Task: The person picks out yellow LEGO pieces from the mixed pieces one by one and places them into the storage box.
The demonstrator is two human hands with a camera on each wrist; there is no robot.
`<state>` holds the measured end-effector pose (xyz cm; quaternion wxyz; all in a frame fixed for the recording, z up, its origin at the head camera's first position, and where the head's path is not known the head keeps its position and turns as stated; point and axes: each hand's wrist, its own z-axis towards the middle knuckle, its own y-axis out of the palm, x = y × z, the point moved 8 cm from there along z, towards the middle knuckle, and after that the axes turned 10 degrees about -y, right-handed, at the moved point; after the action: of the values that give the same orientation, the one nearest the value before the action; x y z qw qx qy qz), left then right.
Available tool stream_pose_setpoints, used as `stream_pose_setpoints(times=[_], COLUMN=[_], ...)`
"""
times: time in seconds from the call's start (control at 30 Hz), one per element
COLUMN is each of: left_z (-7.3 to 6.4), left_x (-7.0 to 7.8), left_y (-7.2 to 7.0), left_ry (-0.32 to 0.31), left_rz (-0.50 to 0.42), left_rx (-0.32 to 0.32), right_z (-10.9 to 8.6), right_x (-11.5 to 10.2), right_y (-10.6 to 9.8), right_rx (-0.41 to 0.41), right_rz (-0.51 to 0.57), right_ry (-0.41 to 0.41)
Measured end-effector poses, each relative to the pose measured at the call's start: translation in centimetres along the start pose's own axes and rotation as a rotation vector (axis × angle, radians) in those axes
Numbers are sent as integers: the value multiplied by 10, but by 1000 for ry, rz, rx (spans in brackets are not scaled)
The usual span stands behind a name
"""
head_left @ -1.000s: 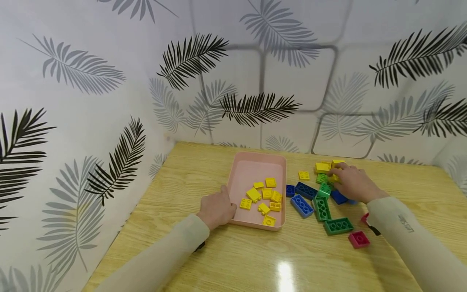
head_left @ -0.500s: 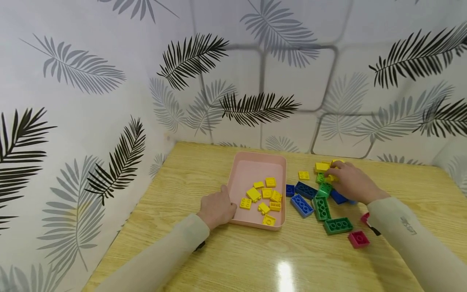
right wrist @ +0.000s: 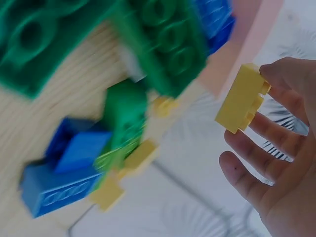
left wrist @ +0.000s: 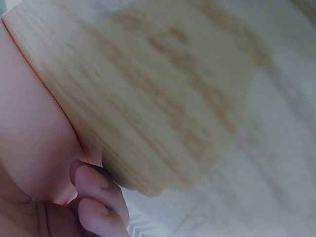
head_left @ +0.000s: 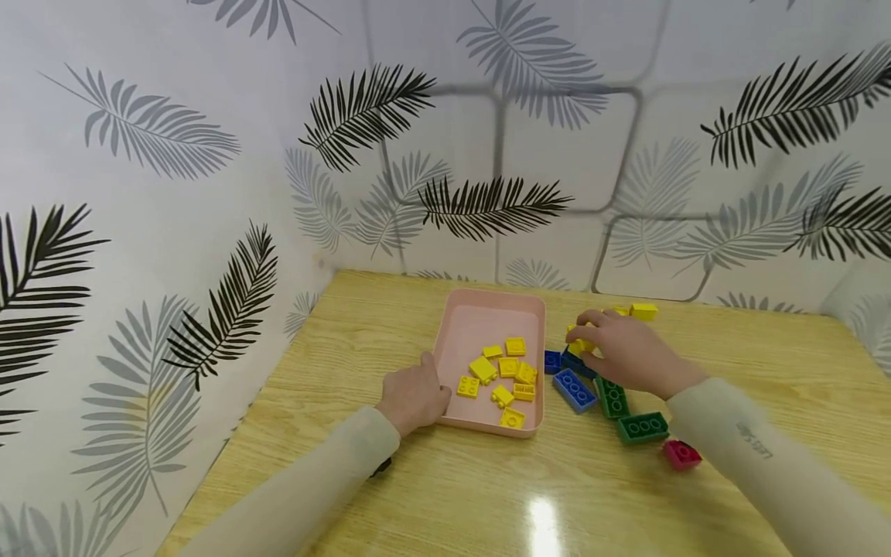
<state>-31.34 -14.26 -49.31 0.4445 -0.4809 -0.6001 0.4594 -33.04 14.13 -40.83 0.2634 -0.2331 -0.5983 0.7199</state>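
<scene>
My left hand (head_left: 414,394) holds the near left corner of a shallow pink tray (head_left: 483,319), its thumb over the rim. Several yellow toy bricks lie in the tray, among them a two-by-two brick (head_left: 468,387). To the tray's right, my right hand (head_left: 629,352) pinches a yellow building brick (right wrist: 242,101) between thumb and fingers. In the right wrist view that brick is held up off the table, studs turned towards the palm. Beneath the right hand in the head view is a dark blue brick (head_left: 575,363), partly covered.
Right of the tray lie a blue brick (head_left: 575,391), green bricks (head_left: 642,428) and a red brick (head_left: 681,455). Behind the right hand is another yellow brick (head_left: 643,312). A leaf-patterned covering (head_left: 445,139) rises behind the wooden table (head_left: 452,495).
The right hand has moved left from the pile towards the tray, carrying a yellow brick. The left hand and the tray have stayed in place.
</scene>
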Motion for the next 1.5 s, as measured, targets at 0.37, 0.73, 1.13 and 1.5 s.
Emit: stream_pose_setpoints(times=[0.37,0.73,1.13,1.5], left_z=[2,2,-3,-3], left_x=[-1,-3,1,-1], left_y=[-5,1,0,-4], left_ry=[-9,-7,29,5], left_rz=[4,-10,-27,-10], left_rx=[-2,-18,6,1], right_z=[36,56,63,51], right_x=[-67,-117,-138,-113], right_y=[-2,26,38,33], right_rx=[-13,-76,-76,-79], right_rz=[6,78,100,93], right_ry=[-169,-267,-332,-230])
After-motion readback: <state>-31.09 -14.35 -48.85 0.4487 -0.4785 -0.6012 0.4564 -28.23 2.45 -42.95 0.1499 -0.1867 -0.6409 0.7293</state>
